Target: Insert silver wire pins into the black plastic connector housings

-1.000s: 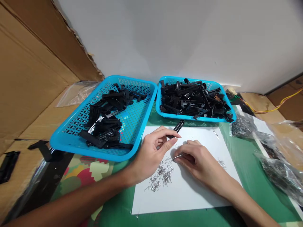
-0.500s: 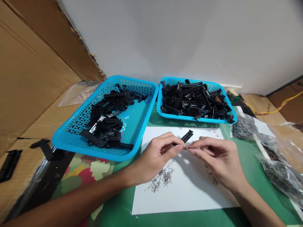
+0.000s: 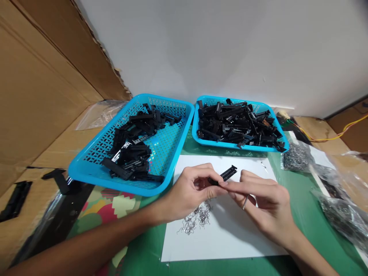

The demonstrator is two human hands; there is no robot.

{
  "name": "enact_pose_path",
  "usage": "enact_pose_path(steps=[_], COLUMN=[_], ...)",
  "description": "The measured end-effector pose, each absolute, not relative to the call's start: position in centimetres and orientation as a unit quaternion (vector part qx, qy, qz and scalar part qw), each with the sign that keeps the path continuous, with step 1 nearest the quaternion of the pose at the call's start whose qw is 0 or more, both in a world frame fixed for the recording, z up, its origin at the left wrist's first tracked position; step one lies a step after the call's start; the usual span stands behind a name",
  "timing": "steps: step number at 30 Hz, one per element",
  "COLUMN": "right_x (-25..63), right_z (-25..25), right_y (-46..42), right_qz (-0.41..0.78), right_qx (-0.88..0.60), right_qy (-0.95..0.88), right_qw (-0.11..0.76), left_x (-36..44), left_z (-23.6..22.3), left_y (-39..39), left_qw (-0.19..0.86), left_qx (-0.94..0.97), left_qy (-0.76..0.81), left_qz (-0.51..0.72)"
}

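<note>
Two bare forearms reach in from the near edge of a green worktop [image 3: 290, 184], meeting over a white sheet of paper [image 3: 218, 237]. The left hand [image 3: 186, 191], palm turned inward, has its fingers [image 3: 211, 180] closed in a pinch on the near end of a slim black plastic part [image 3: 225, 175], held just above the paper and angled up to the right. The right hand [image 3: 264, 203] comes in from the opposite side, its forefinger and thumb pressed to the same part beside the left thumb, while a thin metal pin [image 3: 245, 201] shows under its curled fingers. A scatter of small wire clips [image 3: 197, 218] lies on the paper just below the hands. Beyond the sheet, two blue mesh baskets sit side by side against the white wall: the left basket [image 3: 94, 174] partly filled with black parts, the right basket [image 3: 201, 141] heaped with them. Clear bags of metal pieces [image 3: 296, 155] lie at the right.
</note>
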State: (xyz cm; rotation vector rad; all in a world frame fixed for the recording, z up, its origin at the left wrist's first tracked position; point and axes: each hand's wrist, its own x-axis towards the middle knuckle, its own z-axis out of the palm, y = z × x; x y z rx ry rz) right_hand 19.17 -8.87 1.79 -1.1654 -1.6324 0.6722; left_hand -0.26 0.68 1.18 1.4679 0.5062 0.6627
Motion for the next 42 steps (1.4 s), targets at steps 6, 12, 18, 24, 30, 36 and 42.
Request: enact_pose_path(steps=[6, 12, 18, 24, 30, 36, 42], right_x=[19.2, 19.1, 18.7, 19.0, 18.9, 19.0, 19.6], right_z=[1.9, 2.1, 2.2, 2.3, 2.0, 1.7, 1.9], right_y=[-9.0, -9.1, -9.5, -9.3, -9.3, -9.1, -9.0], right_qz=[0.267, 0.281, 0.226, 0.144, 0.142, 0.156, 0.17], right_qx=[-0.479, -0.53, -0.568, -0.537, -0.514, -0.504, -0.499], right_qy=[-0.666, -0.651, -0.628, -0.706, -0.724, -0.735, -0.757], right_qw=[0.506, 0.466, 0.48, 0.439, 0.438, 0.426, 0.386], left_x=[-0.4, -0.3, -0.5, -0.7, -0.4, -0.4, -0.6], left_z=[0.6, 0.3, 0.9, 0.9, 1.2, 0.5, -0.4], left_y=[0.6, 0.5, 0.5, 0.5, 0.4, -0.2, -0.6], left_qw=[0.661, 0.643, 0.613, 0.586, 0.565, 0.57, 0.591], left_qx=[0.649, 0.661, 0.689, 0.707, 0.727, 0.721, 0.687], left_qy=[0.225, 0.229, 0.261, 0.26, 0.229, 0.263, 0.318], left_qz=[0.302, 0.312, 0.285, 0.3, 0.317, 0.294, 0.28])
